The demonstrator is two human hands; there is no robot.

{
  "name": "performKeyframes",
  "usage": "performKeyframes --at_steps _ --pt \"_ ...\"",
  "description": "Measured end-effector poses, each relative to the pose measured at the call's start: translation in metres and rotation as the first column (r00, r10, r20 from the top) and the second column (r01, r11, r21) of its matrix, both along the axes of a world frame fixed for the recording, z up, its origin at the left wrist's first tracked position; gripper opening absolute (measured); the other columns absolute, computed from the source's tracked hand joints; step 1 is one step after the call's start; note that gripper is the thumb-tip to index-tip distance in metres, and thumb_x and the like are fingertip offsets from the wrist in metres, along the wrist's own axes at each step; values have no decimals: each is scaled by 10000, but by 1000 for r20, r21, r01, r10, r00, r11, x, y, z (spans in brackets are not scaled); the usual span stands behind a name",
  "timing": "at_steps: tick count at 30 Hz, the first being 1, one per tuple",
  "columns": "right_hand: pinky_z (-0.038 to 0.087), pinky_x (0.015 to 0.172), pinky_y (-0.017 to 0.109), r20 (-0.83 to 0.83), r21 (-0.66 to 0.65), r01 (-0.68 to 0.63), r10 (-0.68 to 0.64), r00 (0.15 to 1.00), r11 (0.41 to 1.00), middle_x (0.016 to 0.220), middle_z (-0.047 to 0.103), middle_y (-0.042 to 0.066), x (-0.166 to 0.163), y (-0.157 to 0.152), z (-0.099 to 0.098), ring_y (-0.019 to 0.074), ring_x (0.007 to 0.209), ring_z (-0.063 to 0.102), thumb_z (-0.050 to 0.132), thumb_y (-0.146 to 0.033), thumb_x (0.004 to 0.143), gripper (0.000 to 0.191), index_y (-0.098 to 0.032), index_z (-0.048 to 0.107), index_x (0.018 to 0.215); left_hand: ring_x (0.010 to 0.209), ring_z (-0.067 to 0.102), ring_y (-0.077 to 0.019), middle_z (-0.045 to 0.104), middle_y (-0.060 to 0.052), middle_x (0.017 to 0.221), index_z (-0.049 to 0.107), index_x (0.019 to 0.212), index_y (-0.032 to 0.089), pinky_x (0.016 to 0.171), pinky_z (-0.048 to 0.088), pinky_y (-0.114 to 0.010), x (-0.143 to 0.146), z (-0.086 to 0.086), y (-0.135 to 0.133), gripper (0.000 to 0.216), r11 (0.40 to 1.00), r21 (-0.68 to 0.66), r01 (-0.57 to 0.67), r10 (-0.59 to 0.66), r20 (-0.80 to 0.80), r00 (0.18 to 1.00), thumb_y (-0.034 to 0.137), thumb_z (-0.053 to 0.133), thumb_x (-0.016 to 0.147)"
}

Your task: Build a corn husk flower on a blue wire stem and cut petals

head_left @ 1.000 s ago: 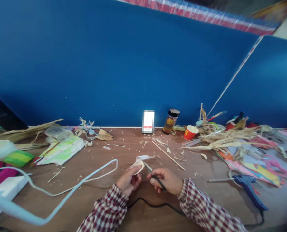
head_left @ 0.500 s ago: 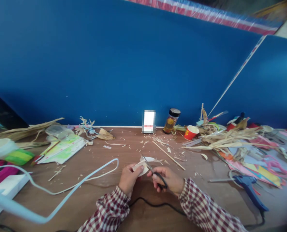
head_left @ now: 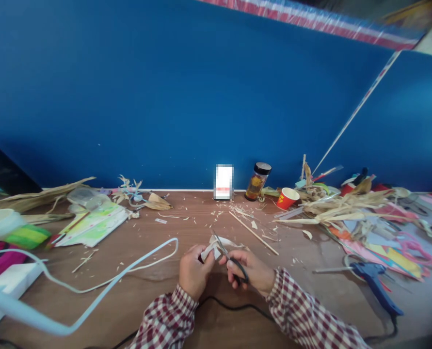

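ok so the L hand (head_left: 194,272) just rolled over: half a sec ago the pale husk-like piece (head_left: 216,252) showed a flat face, now it's bunched btwn thumb and fingers, back of the hand toward the camera. Def gripping it, approx 11 o'c of the R hand (head_left: 251,272). R hand's abt where it was, closed around the dark handles of the scissors (head_left: 226,253). Blades point to 11 and cross the piece; can't tell if they're apart or biting rn. Imo the turn puts a diff edge up to the blades, so the cutting looks midway, not done tbh.

Whitish strip (head_left: 227,240) just past the piece at approx 12, can't tell if it's joined on. Rest of the counter (head_left: 216,329) hasn't budged afaict, clock centered on the hands: jar (head_left: 256,185) at 1, red cup (head_left: 286,199) near it at 2, dry husks (head_left: 346,208) btwn 2 and 3, glue gun (head_left: 377,286) at 3.
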State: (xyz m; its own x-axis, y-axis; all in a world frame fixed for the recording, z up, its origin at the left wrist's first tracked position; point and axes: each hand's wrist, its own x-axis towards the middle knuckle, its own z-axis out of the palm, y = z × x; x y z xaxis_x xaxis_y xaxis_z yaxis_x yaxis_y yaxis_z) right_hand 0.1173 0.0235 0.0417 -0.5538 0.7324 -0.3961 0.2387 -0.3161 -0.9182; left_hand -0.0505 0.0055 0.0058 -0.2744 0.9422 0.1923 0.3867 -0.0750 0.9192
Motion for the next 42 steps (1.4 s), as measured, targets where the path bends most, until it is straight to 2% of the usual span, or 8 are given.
performKeyframes --at_steps 19,23,27,32,34,36,39,42 --pt "309 369 139 24 47 48 -50 998 998 532 535 -47 2 1 -9 46 397 471 598 -535 697 461 -135 596 926 546 437 -130 474 7 535 517 527 191 548 276 -233 1 -3 -1 238 992 118 52 -29 -187 982 254 551 754" --pt "381 409 167 -10 55 62 -62 998 997 498 509 -59 3 2 -13 44 390 437 635 -519 670 448 -129 606 891 550 445 -128 472 10 542 504 540 185 544 286 -231 1 -6 0 243 993 109 50 -17 -283 959 256 527 772" --pt "369 404 175 15 73 78 -79 997 994 487 495 -63 2 3 -16 49 384 428 645 -503 666 412 -137 603 851 579 477 -136 521 -3 577 563 585 173 562 319 -233 1 -5 -1 224 996 75 46 -20 -315 949 262 506 783" --pt "382 440 210 58 161 168 -180 982 972 546 528 -49 10 14 -8 86 437 481 572 -530 709 459 -154 537 972 582 518 -129 591 -6 619 647 676 168 558 364 -222 -1 -1 0 182 999 -2 32 -32 -135 990 301 553 755" --pt "390 470 230 146 311 190 -244 959 931 559 531 -55 19 22 -4 106 466 496 573 -500 718 457 -174 477 1024 538 502 -115 567 11 559 646 650 160 524 365 -211 -4 -1 4 187 998 -54 11 -11 8 1000 315 583 734" --pt "380 509 242 293 534 139 -337 895 834 580 539 -56 31 29 -1 117 502 500 609 -445 703 380 -200 468 956 501 488 -99 547 24 523 634 640 146 487 373 -196 -6 -1 8 174 992 -126 1 31 249 968 311 632 697" --pt "334 542 249 534 722 -89 -471 702 686 640 562 -32 45 35 1 138 581 511 658 -394 660 276 -215 485 779 483 504 -81 578 23 568 614 705 132 457 421 -180 -9 1 14 167 965 -259 34 150 658 738 248 709 630" --pt "324 571 258 658 720 -269 -508 556 639 719 583 11 52 36 2 185 693 537 705 -371 608 299 -211 506 763 412 483 -62 542 41 507 584 716 129 404 446 -165 -10 5 17 157 927 -349 135 241 834 497 155 714 631"
